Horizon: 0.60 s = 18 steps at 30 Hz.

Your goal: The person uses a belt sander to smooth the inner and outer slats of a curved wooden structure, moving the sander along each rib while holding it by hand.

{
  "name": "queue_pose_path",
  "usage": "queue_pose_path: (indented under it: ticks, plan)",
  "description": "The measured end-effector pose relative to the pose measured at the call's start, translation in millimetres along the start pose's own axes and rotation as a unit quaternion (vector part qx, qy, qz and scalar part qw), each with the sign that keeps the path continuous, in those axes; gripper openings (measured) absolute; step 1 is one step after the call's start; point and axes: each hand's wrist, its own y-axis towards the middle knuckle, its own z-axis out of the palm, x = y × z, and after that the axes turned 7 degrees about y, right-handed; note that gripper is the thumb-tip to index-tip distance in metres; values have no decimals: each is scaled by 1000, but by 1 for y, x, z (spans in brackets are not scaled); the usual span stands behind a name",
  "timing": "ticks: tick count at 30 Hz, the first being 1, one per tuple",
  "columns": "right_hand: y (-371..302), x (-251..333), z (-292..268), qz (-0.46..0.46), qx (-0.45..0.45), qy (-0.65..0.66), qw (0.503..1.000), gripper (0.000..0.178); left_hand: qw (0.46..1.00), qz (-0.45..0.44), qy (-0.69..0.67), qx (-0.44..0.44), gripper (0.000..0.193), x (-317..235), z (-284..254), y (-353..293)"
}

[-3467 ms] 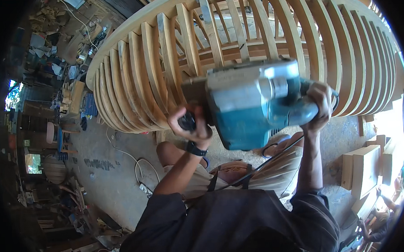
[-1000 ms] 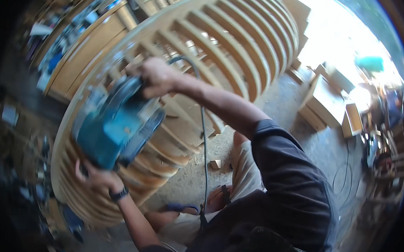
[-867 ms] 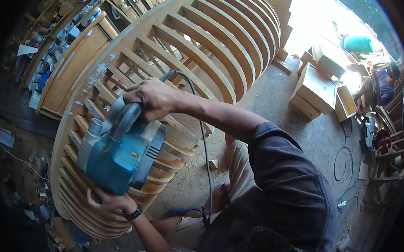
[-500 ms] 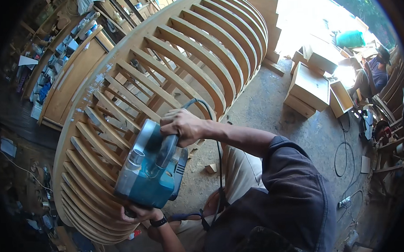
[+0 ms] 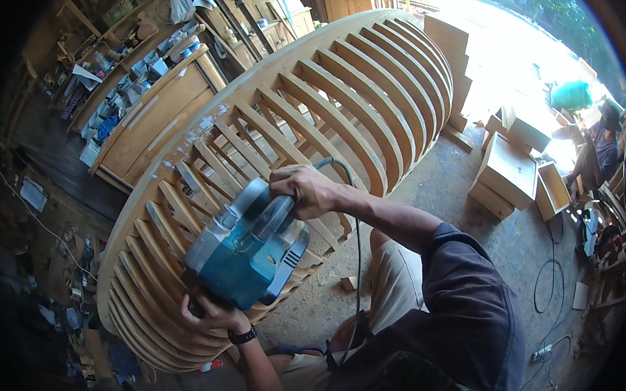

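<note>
A teal and grey belt sander point(image 5: 242, 258) is tilted against the curved wooden ribs of a large boat-shaped frame point(image 5: 337, 107). My right hand point(image 5: 304, 190) is closed round its dark main handle. Down at the sander's lower left end, my left hand point(image 5: 217, 316), with a black band on the wrist, has its fingers curled round the dark front knob. The sander's body hides its underside and the ribs beneath it, so contact with the wood cannot be made out. From the handle, a dark power cord point(image 5: 358, 249) loops down beside my leg.
Wooden drawer boxes point(image 5: 502, 173) stand on the floor to the right, near another person point(image 5: 599, 148). A small wood block point(image 5: 349, 283) lies near my knee. Cables and a power strip point(image 5: 542, 353) are on the right floor. Behind the frame stands a cluttered wooden cabinet point(image 5: 153, 125).
The view has shifted, so the frame and room sit further right and lower. Against the ribs, the sander has moved a little away from me, with both hands still on it.
</note>
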Motion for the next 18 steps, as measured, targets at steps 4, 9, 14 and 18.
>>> queue_pose_path:
  ticks: [4,9,14,18]
  plan:
    - [38,-18,-7,12,5,-8,1000,23,1000,21,6,-10,19,12,29,28]
    - [75,-46,-35,90,18,-40,995,43,981,-70,-175,-39,19,-19,80,87]
    - [106,-77,-26,172,7,240,955,40,959,-103,-261,-45,23,-21,102,126]
    - [121,-80,-16,108,-25,-87,990,42,961,-62,-270,-29,17,1,110,148]
